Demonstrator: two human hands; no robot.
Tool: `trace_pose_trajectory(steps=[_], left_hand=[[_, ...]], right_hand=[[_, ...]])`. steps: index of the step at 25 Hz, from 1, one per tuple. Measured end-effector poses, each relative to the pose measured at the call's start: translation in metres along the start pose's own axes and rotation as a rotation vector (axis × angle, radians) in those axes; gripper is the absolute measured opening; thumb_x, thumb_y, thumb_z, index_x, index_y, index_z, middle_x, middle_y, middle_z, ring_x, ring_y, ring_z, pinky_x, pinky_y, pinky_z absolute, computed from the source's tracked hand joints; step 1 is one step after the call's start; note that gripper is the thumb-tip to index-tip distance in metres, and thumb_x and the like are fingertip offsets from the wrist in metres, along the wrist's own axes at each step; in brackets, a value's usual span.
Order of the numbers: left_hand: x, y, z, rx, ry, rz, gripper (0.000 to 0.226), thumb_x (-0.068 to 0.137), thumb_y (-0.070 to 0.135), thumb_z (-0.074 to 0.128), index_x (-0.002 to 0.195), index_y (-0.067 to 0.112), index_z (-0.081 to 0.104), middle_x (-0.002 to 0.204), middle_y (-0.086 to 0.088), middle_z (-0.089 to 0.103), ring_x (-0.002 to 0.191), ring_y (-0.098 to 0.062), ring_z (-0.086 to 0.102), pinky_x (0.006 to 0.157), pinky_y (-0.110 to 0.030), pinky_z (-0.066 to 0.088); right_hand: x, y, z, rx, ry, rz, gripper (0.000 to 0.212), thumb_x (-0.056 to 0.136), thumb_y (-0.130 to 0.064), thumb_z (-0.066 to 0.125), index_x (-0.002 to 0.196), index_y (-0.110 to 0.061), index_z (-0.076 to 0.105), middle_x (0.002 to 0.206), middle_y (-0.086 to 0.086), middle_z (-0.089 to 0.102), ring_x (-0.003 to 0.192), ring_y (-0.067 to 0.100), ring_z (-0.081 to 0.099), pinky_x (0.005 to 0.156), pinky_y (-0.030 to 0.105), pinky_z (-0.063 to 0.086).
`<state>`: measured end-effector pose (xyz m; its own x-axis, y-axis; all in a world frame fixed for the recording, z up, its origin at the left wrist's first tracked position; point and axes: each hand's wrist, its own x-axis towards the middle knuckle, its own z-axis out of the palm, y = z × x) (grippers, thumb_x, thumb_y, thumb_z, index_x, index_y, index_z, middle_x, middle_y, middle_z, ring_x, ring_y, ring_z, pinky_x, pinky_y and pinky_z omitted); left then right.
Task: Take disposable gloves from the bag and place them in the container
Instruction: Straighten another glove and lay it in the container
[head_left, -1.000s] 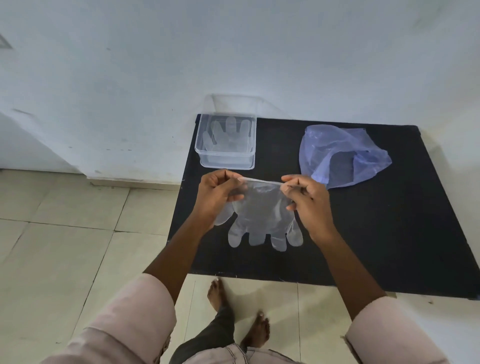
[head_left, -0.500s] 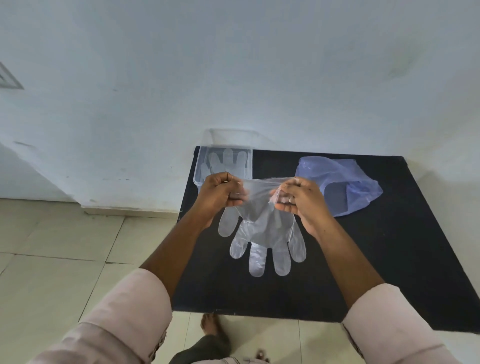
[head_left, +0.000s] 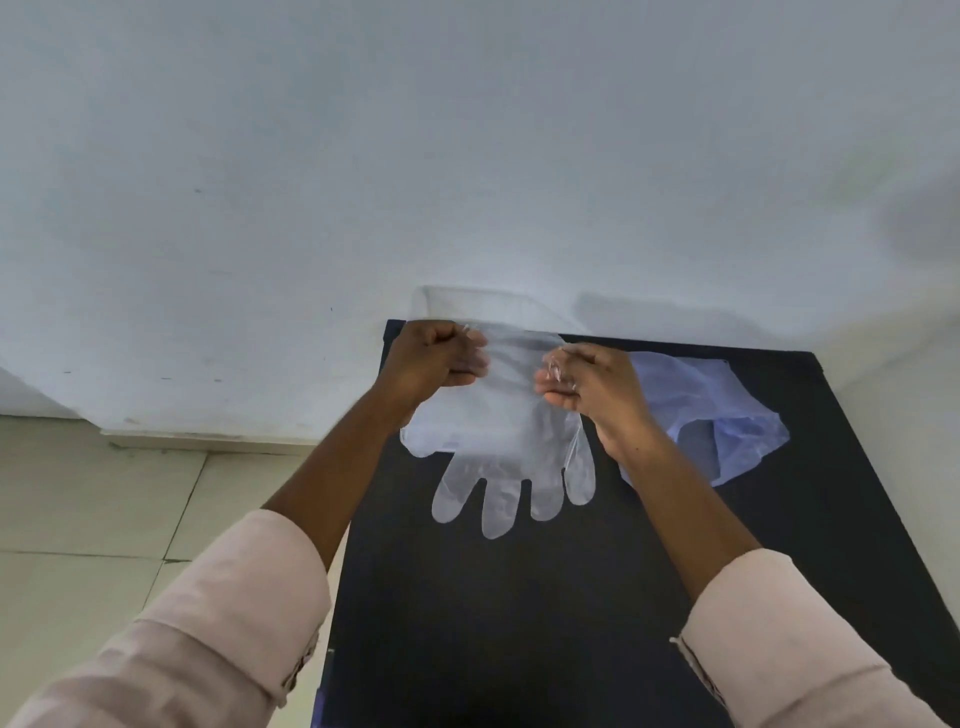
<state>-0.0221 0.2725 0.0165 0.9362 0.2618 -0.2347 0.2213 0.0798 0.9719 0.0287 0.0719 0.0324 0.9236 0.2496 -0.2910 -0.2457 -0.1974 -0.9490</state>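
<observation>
A clear disposable glove (head_left: 511, 447) hangs with its fingers pointing down, stretched by its cuff between both hands. My left hand (head_left: 434, 358) pinches the cuff's left corner and my right hand (head_left: 587, 382) pinches the right corner. The glove is held above the far left corner of the black table (head_left: 545, 597), over the spot where the clear container stands; the container is almost fully hidden behind the glove and hands. The bluish plastic bag (head_left: 722, 415) lies crumpled on the table just right of my right hand.
A white wall (head_left: 467, 156) rises directly behind the table's far edge. Tiled floor (head_left: 130, 509) lies to the left of the table. Pink sleeves cover both forearms near the bottom of the view.
Both hands have carried the glove away from me toward the far left corner, over the container. The view has tilted upward, showing more wall.
</observation>
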Motion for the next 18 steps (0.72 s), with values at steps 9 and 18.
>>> trace_pose_trajectory(steps=[9, 18], left_hand=[[0.124, 0.069, -0.029, -0.017, 0.126, -0.004, 0.018, 0.091, 0.004, 0.049, 0.088, 0.005, 0.067, 0.091, -0.019, 0.071, 0.077, -0.028, 0.072, 0.072, -0.03, 0.059], [0.164, 0.094, -0.044, 0.011, 0.275, 0.265, 0.017, 0.092, 0.013, 0.056, 0.084, 0.007, 0.069, 0.083, -0.014, 0.072, 0.078, -0.024, 0.072, 0.075, -0.033, 0.058]], right_hand=[[0.138, -0.079, 0.049, 0.033, 0.046, -0.035, 0.02, 0.087, -0.002, 0.045, 0.078, -0.007, 0.063, 0.079, 0.016, 0.072, 0.073, 0.026, 0.07, 0.071, 0.032, 0.059], [0.187, -0.102, 0.065, 0.029, 0.06, -0.415, 0.024, 0.087, -0.003, 0.048, 0.073, -0.016, 0.062, 0.076, 0.006, 0.07, 0.081, 0.025, 0.073, 0.075, 0.033, 0.059]])
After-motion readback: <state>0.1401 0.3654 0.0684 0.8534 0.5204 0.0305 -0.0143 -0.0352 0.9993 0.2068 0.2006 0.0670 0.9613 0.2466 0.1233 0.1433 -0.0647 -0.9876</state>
